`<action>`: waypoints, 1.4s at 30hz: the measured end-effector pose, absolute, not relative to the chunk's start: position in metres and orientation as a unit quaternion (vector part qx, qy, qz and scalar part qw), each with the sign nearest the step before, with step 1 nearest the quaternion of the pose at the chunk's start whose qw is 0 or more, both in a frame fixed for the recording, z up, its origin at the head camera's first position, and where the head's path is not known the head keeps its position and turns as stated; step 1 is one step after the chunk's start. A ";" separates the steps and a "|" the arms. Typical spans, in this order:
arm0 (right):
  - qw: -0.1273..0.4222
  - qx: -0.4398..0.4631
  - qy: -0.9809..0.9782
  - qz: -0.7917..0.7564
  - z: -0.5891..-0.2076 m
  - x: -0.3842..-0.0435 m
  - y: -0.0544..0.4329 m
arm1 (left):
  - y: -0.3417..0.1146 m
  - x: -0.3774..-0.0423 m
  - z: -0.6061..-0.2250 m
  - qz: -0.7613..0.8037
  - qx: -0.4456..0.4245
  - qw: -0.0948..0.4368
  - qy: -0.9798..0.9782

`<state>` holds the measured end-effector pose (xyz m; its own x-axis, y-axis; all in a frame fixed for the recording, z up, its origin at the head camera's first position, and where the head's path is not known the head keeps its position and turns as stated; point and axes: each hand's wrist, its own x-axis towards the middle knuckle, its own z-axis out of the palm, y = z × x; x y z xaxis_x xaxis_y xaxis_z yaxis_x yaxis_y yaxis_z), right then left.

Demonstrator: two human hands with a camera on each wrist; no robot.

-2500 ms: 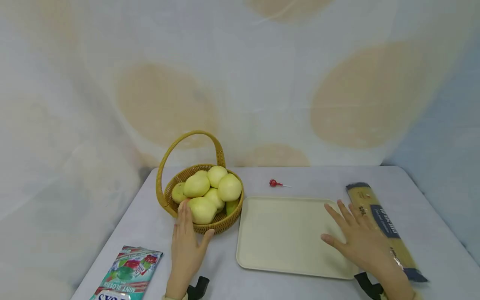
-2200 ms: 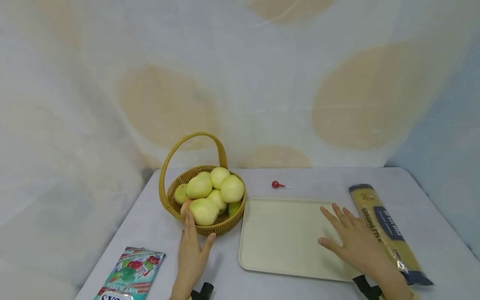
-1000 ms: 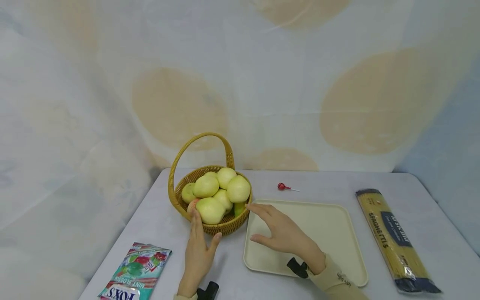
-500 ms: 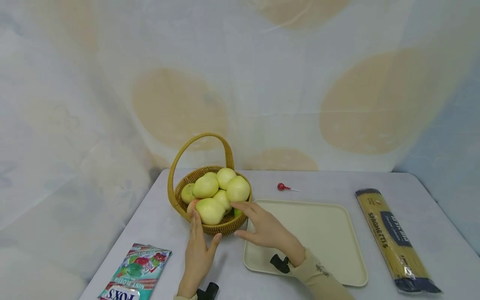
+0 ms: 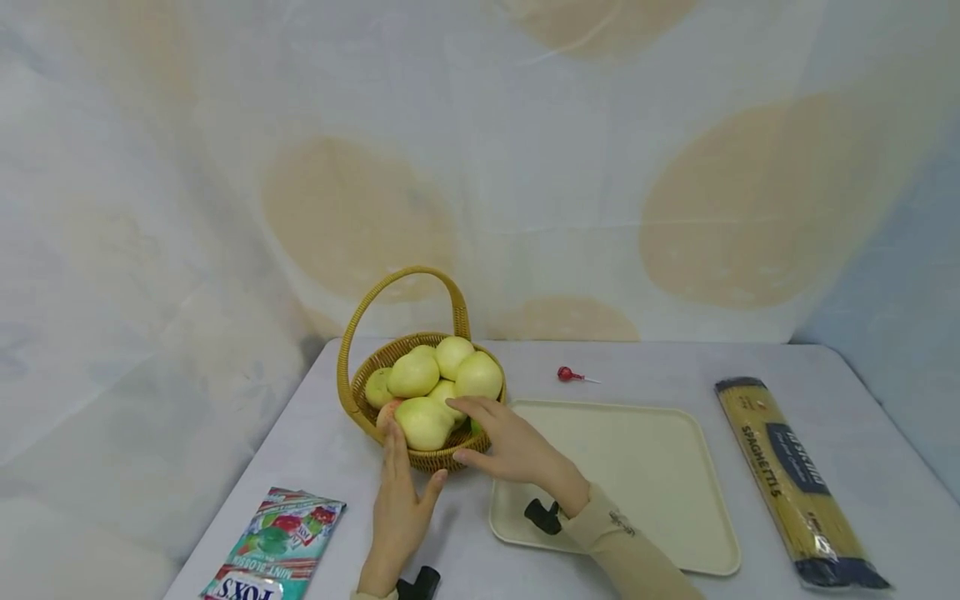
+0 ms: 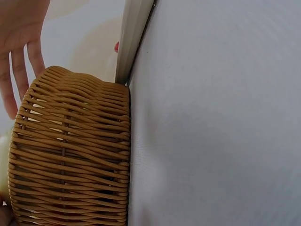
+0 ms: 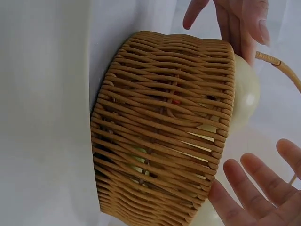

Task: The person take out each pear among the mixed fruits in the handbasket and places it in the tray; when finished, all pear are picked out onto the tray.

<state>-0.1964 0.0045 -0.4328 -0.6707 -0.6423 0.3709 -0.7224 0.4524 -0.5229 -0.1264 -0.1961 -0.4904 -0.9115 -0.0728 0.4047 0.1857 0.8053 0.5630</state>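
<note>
A wicker basket (image 5: 455, 457) with an arched handle stands at the left of the table, filled with several pale yellow-green fruits (image 5: 415, 374), some pear-shaped. My left hand (image 5: 401, 510) lies at its front left rim, fingers straight, fingertips beside a reddish fruit (image 5: 386, 413). My right hand (image 5: 516, 444) reaches over the front right rim with fingers extended toward the fruits; a green thing below is mostly hidden. The right wrist view shows the basket's woven side (image 7: 160, 117) between both hands, the right fingers (image 7: 254, 183) spread and holding nothing. The left wrist view also shows the weave (image 6: 70, 150).
A cream tray (image 5: 637, 467) lies right of the basket, under the right forearm. Behind it is a red lollipop (image 5: 566, 374). A spaghetti pack (image 5: 795, 483) lies far right, and a candy bag (image 5: 277, 542) front left. A patterned cloth (image 5: 555, 167) hangs behind the table.
The right hand has moved left from beside the spaghetti pack, across the tray, to over the basket's right rim. The left hand has stayed at the basket's front left.
</note>
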 end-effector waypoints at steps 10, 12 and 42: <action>0.014 0.401 -0.837 0.372 -0.431 -0.205 -0.012 | -0.196 -0.126 -0.492 -0.310 -0.029 0.201 -0.929; 0.011 0.404 -0.835 0.373 -0.430 -0.206 -0.015 | -0.197 -0.127 -0.492 -0.307 -0.028 0.199 -0.930; -0.003 0.376 -0.861 0.343 -0.438 -0.225 -0.067 | -0.198 -0.126 -0.495 -0.308 -0.053 0.219 -0.924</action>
